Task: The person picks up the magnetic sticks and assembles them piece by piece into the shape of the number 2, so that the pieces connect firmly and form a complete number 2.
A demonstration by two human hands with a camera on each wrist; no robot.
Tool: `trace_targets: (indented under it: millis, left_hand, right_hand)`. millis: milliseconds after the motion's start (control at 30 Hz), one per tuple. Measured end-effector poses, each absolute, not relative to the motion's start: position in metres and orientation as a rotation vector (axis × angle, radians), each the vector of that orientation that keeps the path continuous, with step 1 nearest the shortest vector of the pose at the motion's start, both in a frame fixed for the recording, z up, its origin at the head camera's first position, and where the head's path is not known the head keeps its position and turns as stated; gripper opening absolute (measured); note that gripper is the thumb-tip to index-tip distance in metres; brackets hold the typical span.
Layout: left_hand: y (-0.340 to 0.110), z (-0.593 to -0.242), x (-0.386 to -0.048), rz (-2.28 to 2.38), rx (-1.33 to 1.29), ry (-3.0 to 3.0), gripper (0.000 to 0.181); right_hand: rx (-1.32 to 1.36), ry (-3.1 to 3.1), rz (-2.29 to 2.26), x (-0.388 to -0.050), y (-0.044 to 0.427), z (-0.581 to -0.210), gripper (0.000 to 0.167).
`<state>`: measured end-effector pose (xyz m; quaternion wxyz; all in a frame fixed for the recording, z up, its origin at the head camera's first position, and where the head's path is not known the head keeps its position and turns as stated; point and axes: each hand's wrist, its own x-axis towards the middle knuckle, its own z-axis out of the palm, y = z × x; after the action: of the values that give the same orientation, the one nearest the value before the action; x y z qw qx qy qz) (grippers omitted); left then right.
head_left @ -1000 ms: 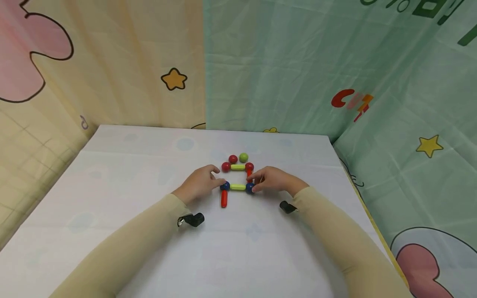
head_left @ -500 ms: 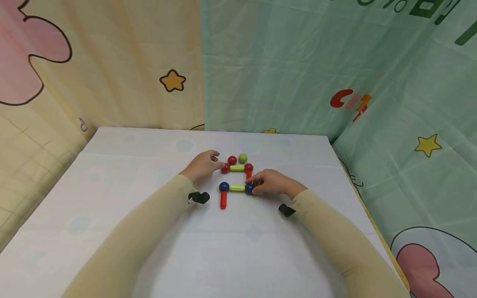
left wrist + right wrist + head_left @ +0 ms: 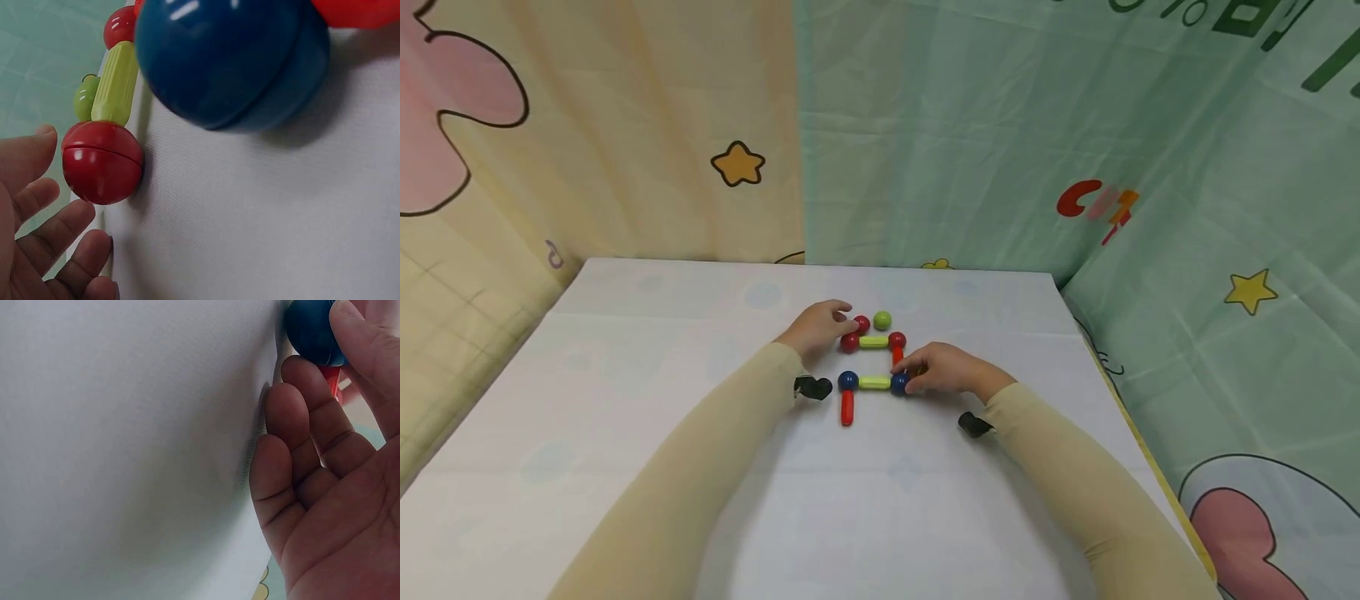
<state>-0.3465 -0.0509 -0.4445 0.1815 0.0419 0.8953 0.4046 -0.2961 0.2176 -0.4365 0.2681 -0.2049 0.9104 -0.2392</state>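
Observation:
A construction of balls and short rods lies on the table. Its far yellow-green rod (image 3: pixel 873 342) joins a left red ball (image 3: pixel 849 342) to a right red ball (image 3: pixel 897 340). From the latter a red rod (image 3: pixel 898 356) leads to the right blue ball (image 3: pixel 898 385). The near yellow-green rod (image 3: pixel 874 383) ends at the left blue ball (image 3: pixel 847 381), with another red rod (image 3: pixel 847 408) below. My left hand (image 3: pixel 817 330) is beside the left red ball, fingers (image 3: pixel 78 219) spread and loosely bent. My right hand (image 3: pixel 947 367) holds the right blue ball, thumb (image 3: pixel 359 331) against it.
Behind the far rod lie another red ball (image 3: pixel 862 324) and a green ball (image 3: pixel 882 320). The white table (image 3: pixel 685 283) meets printed curtains (image 3: pixel 925 150) at its back and right.
My left hand has gone from the left blue ball up to the left red ball, then slightly further right. My right hand has stayed at the right blue ball.

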Motion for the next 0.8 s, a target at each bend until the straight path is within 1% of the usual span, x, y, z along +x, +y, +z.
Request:
trace_targets:
  millis: [467, 800]
  left_hand:
    - [-0.033, -0.447, -0.345, 1.096, 0.117, 2.583, 0.045]
    - [-0.027, -0.448, -0.344, 1.104, 0.123, 2.628, 0.04]
  right_hand:
    - [-0.555, 2.467, -0.635, -0.293, 0.215, -0.434, 0.036]
    - [-0.557, 2.455, -0.65, -0.294, 0.218, -0.434, 0.035]
